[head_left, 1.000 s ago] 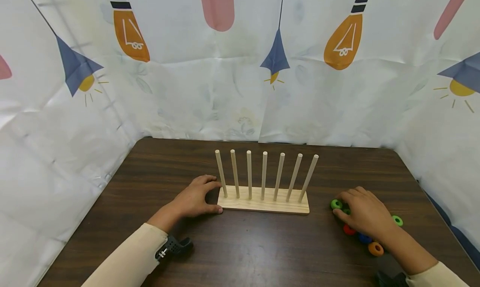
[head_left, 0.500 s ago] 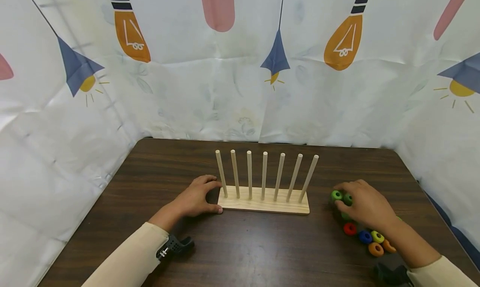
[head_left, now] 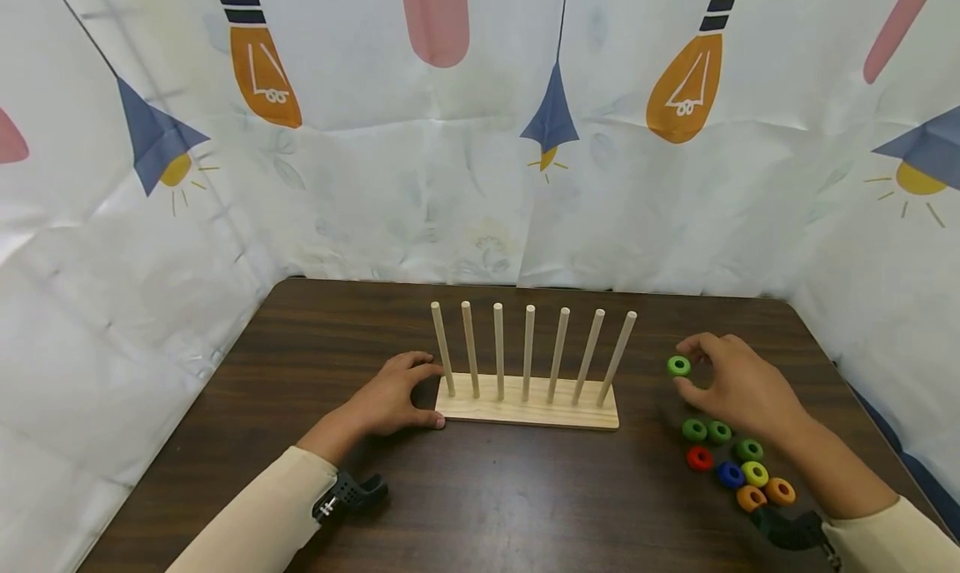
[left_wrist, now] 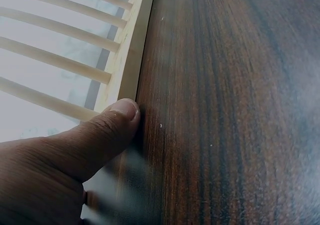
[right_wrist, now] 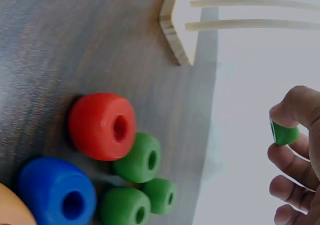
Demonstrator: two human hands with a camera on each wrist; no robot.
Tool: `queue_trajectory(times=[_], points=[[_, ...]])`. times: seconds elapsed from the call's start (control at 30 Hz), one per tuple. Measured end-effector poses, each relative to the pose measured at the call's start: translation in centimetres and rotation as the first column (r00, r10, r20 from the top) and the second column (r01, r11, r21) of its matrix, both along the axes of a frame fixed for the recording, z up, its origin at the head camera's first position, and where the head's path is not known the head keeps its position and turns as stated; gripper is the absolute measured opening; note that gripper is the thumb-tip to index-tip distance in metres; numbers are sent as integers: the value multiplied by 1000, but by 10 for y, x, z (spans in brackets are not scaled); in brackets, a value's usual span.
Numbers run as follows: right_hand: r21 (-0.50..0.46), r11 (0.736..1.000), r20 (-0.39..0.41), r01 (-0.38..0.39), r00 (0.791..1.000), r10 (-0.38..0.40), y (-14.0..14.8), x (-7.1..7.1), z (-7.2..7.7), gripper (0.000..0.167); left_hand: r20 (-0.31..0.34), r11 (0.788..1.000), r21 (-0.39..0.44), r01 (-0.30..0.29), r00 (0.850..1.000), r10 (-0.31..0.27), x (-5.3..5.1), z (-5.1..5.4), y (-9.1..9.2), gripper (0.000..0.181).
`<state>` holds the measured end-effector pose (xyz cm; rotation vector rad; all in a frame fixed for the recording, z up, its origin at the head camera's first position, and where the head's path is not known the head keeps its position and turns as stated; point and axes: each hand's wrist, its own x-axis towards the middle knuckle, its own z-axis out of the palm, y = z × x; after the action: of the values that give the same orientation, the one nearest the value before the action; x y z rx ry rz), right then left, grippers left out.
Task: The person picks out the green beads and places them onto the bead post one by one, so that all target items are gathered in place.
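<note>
right hand (head_left: 742,390): thumb and finger pinching green bead (right_wrist: 286,134) at tips | body side of it, on table (head_left: 487,506): three green beads (head_left: 693,429), red bead (head_left: 700,458), blue bead (head_left: 731,474), yellow bead (head_left: 755,474), orange beads (head_left: 781,491) | left of it, apart: rack (head_left: 495,407), seven pegs (head_left: 528,352) upright | left hand (head_left: 393,394): part-open, gripping rack's end, thumb at near edge

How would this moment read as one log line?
Left hand: grips end of wooden rack | Right hand: pinches green bead, raised off table | Pegs: all bare | Other beads: on table
</note>
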<state>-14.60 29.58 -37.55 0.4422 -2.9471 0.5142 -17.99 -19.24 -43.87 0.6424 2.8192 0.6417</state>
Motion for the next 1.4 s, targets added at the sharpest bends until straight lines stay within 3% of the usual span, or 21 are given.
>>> queue_trajectory(times=[0.27,0.7,1.4], points=[[-10,1000,1,8,1000,-8,0,-2,18,34,-5,1000,7,6,1000,-6,1,2,1,71],[-13,1000,-3,7,1000,-7,-8,-7,48,40,-19,1000,5,13,1000,-13,0,1,0,71],[-29,997,-153,-77,986,72,-21,-14,83,35,1,1000,-11,-1,1000,1,0,1,1,73]])
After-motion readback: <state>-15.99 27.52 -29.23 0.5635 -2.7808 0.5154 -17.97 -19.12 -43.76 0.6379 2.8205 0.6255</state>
